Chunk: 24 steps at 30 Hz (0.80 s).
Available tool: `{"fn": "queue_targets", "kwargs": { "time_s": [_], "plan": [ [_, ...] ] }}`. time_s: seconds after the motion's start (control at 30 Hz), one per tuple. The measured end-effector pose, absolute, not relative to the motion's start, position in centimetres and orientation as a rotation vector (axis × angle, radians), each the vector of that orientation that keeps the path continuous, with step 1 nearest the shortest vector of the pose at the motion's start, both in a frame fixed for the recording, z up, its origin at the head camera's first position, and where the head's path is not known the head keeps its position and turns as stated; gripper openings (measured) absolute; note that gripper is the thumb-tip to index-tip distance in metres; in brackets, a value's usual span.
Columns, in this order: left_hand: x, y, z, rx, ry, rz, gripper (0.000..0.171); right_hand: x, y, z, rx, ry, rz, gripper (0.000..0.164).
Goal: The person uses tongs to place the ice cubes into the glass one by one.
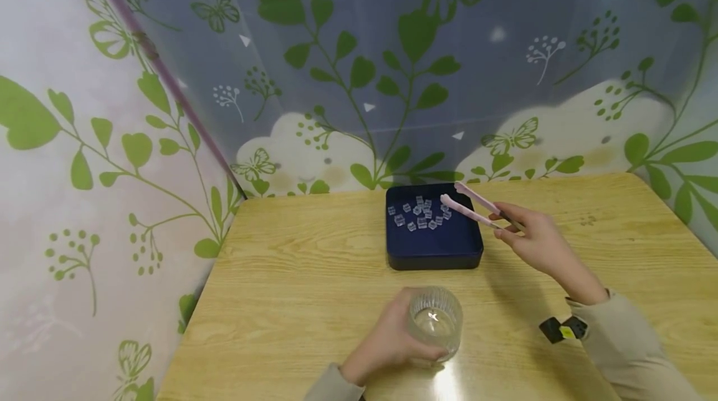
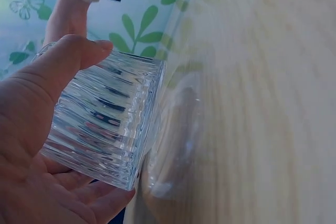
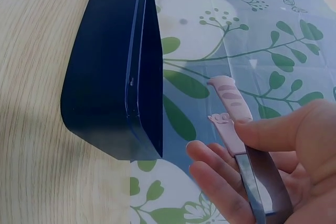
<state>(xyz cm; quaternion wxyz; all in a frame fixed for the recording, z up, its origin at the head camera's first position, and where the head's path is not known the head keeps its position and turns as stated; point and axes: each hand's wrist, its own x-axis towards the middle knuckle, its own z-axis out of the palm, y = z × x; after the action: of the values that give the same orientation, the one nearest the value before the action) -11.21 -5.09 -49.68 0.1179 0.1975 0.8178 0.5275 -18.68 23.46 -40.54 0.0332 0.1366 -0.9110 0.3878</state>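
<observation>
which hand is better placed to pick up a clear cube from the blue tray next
Probably the right: the right hand holds the tongs, whose tips appear over the blue tray, near the clear cubes. The left hand grips the glass, farther from the tray.

A light wooden table [image 1: 291, 289] stands before a blue-grey covering [image 1: 348, 2], perhaps cloth, with printed green leaves [image 1: 419, 30] and butterflies [image 1: 217, 9]. A purplish strip [image 1: 162, 70] separates it from the whitish left wall [image 1: 33, 201]. The table shows a bright reflection [image 1: 445, 382].

Pale wood-grain table [image 1: 308, 245], a navy tray [image 1: 434, 261] on it and, apparently, a clear glass [image 1: 440, 329].
</observation>
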Motion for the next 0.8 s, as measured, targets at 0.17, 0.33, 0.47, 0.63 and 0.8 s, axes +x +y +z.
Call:
{"fn": "queue_targets", "kwargs": {
  "time_s": [0.17,0.33,0.47,0.63,0.8],
  "plan": [
    [-10.4,-4.6,-50.0,0.63,2.362,1.551,0.089,-18.7,23.2,-40.6,0.441,-2.789,1.184,0.053],
    [-9.2,-4.2,-50.2,0.662,2.372,1.548,0.088,-18.6,23.1,-40.6,0.441,-2.796,1.206,0.053],
    [-8.7,-4.1,-50.2,0.651,2.393,1.532,0.1,-18.6,23.0,-40.6,0.443,-2.799,1.21,0.053],
    [-8.2,-3.8,-49.9,0.704,2.482,1.453,0.11,-18.9,22.7,-40.7,0.439,-2.815,1.205,0.052],
    [-7.9,-3.8,-49.4,0.806,2.651,1.317,0.108,-19.5,22.2,-40.7,0.436,-2.829,1.166,0.051]
  ]
}}
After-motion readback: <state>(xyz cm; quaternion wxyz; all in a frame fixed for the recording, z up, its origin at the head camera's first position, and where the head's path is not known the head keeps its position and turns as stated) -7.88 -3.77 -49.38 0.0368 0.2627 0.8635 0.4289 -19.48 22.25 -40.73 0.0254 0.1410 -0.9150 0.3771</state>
